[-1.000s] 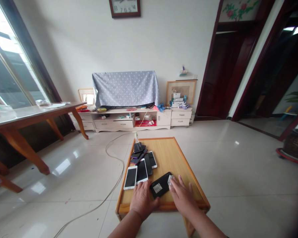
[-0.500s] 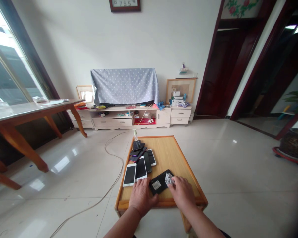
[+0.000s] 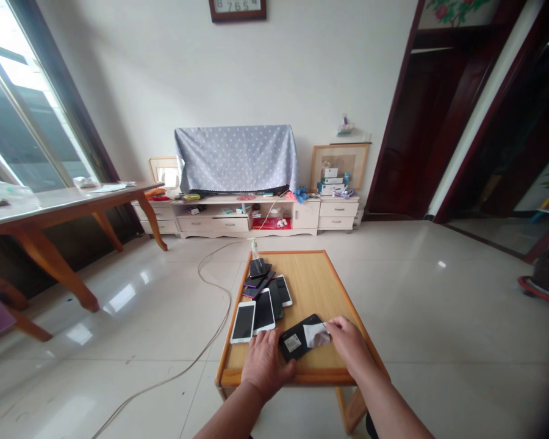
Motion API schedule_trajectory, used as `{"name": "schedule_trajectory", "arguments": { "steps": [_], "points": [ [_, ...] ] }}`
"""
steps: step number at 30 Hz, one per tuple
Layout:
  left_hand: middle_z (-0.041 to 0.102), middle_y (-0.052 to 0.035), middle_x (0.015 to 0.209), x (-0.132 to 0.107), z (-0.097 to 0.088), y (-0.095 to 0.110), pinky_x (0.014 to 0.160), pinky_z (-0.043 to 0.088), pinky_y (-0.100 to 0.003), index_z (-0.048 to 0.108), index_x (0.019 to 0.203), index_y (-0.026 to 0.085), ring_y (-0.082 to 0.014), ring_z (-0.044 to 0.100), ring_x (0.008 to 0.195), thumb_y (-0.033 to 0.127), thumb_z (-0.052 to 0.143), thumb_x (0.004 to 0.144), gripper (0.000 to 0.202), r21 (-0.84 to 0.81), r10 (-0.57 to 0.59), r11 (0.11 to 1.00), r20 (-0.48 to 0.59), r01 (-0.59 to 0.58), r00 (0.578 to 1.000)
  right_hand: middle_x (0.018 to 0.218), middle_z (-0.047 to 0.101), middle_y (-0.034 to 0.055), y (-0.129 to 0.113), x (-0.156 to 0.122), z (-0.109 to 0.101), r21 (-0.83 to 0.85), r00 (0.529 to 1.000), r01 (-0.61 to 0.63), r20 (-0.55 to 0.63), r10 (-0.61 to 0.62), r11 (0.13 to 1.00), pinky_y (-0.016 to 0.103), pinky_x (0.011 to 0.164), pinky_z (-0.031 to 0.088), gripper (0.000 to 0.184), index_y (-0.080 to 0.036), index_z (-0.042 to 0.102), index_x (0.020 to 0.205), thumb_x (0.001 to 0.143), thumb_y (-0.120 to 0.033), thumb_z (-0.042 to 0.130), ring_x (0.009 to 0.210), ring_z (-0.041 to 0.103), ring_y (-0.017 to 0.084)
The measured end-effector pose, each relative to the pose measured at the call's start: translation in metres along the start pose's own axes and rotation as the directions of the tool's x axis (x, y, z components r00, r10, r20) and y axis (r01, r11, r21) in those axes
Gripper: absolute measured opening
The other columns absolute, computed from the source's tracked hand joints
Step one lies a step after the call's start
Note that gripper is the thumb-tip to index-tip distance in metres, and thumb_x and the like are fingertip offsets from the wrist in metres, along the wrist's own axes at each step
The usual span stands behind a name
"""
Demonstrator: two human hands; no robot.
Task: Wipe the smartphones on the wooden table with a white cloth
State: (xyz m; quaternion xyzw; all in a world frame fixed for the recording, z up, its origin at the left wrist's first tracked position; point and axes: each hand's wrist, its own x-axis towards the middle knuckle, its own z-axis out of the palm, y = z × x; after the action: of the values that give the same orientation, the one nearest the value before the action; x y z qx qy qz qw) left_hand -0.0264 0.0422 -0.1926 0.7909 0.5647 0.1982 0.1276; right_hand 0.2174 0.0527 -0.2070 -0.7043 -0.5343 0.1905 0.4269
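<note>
A black smartphone (image 3: pixel 301 339) with a white label lies face down on the small wooden table (image 3: pixel 308 280), near its front edge. My left hand (image 3: pixel 266 360) grips the phone's left end, its thumb at the lower edge and its fingers by the left side. Over the phone's right part spreads a light grey cloth (image 3: pixel 317 335). My right hand (image 3: pixel 350 342) pinches the right corner of that cloth, just off the phone. Close to my left fingers lie a white-framed phone (image 3: pixel 244 321) and a second white phone (image 3: pixel 262 310).
Several more phones overlap up the table's left side, among them a dark one (image 3: pixel 258 268). Behind them stands a pump bottle (image 3: pixel 255 249). A cable (image 3: pixel 210 332) snakes over the floor at left. Further back is a low cabinet (image 3: pixel 215 225).
My right hand has moved right, off the phone. The cloth, bunched up before, now lies stretched out from my fingertips. My left hand keeps its place on the phone.
</note>
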Motion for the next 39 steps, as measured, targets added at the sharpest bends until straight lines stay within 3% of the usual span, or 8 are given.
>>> {"name": "schedule_trajectory", "arguments": {
  "steps": [5,11,19,25,27,32,35,39],
  "points": [
    [0.062,-0.0067,0.117,0.001,-0.004,0.003,0.105,0.034,-0.041,0.055,0.121,0.025,-0.0289,0.051,0.115,0.043,0.066,0.069,0.056,0.013,-0.026,1.0,0.038,0.025,0.999,0.093,0.068,0.006,-0.007,0.001,0.013,-0.117,0.994,0.107,-0.005,-0.108,0.987,0.03,0.073,0.047,0.025,-0.024,0.065,0.087,0.089,-0.035,0.043,0.085,0.064,0.021],
    [0.063,-0.006,0.115,0.003,0.0,0.002,0.103,0.035,-0.041,0.055,0.12,0.025,-0.0281,0.051,0.113,0.042,0.066,0.069,0.055,0.012,-0.014,1.0,0.025,0.014,1.0,0.098,0.066,0.005,-0.021,-0.018,0.033,-0.217,0.952,0.294,0.159,-0.263,0.931,0.029,0.086,0.044,0.014,-0.024,0.07,0.09,0.084,-0.031,0.059,0.096,0.06,0.021],
    [0.063,-0.0064,0.115,0.002,0.0,0.001,0.104,0.035,-0.041,0.056,0.12,0.025,-0.0295,0.051,0.115,0.042,0.066,0.07,0.054,0.003,-0.003,1.0,0.023,0.003,1.0,0.1,0.064,0.0084,-0.015,-0.009,0.023,-0.335,0.957,0.289,0.138,-0.257,0.897,0.03,0.087,0.043,0.028,-0.021,0.069,0.091,0.091,-0.013,0.042,0.1,0.057,0.022],
    [0.063,-0.0063,0.114,0.002,0.002,-0.001,0.102,0.036,-0.04,0.056,0.119,0.026,-0.0289,0.052,0.113,0.043,0.064,0.072,0.051,-0.006,0.007,1.0,0.013,-0.007,1.0,0.114,0.066,0.0045,-0.036,-0.055,0.048,-0.25,0.856,0.49,0.32,-0.406,0.835,0.03,0.096,0.042,0.036,-0.026,0.068,0.113,0.089,-0.012,0.045,0.103,0.057,0.022],
    [0.063,-0.0061,0.113,0.002,0.002,-0.002,0.101,0.037,-0.04,0.057,0.119,0.025,-0.0287,0.052,0.113,0.042,0.064,0.071,0.051,-0.002,0.014,1.0,0.003,-0.014,1.0,0.111,0.066,0.0045,-0.036,-0.055,0.048,-0.26,0.864,0.474,0.324,-0.386,0.841,0.03,0.093,0.043,0.036,-0.026,0.067,0.117,0.092,-0.014,0.043,0.101,0.058,0.021],
    [0.063,-0.006,0.115,0.001,0.002,-0.003,0.103,0.036,-0.04,0.056,0.119,0.025,-0.0288,0.051,0.115,0.042,0.066,0.069,0.053,0.013,0.018,1.0,0.011,-0.019,1.0,0.098,0.065,0.0053,-0.02,-0.02,0.032,-0.362,0.954,0.288,0.19,-0.232,0.886,0.029,0.078,0.045,0.022,-0.025,0.069,0.094,0.093,-0.023,0.047,0.094,0.06,0.021],
    [0.063,-0.0057,0.117,0.0,0.001,-0.004,0.104,0.036,-0.041,0.056,0.12,0.025,-0.0288,0.05,0.116,0.043,0.067,0.069,0.055,0.017,0.016,1.0,0.012,-0.016,1.0,0.104,0.066,0.0056,-0.014,-0.011,0.024,-0.377,0.97,0.236,0.143,-0.195,0.896,0.029,0.078,0.046,0.024,-0.025,0.068,0.105,0.091,-0.024,0.049,0.096,0.061,0.021],
    [0.063,-0.0059,0.118,0.001,0.0,-0.002,0.105,0.035,-0.043,0.055,0.122,0.025,-0.0294,0.05,0.117,0.043,0.067,0.069,0.056,0.018,0.007,1.0,0.016,-0.007,1.0,0.125,0.065,0.0077,-0.011,-0.021,0.021,-0.386,0.969,0.245,0.136,-0.208,0.89,0.034,0.095,0.044,0.042,-0.025,0.06,0.13,0.093,-0.024,0.04,0.116,0.058,0.023]
  ]
}}
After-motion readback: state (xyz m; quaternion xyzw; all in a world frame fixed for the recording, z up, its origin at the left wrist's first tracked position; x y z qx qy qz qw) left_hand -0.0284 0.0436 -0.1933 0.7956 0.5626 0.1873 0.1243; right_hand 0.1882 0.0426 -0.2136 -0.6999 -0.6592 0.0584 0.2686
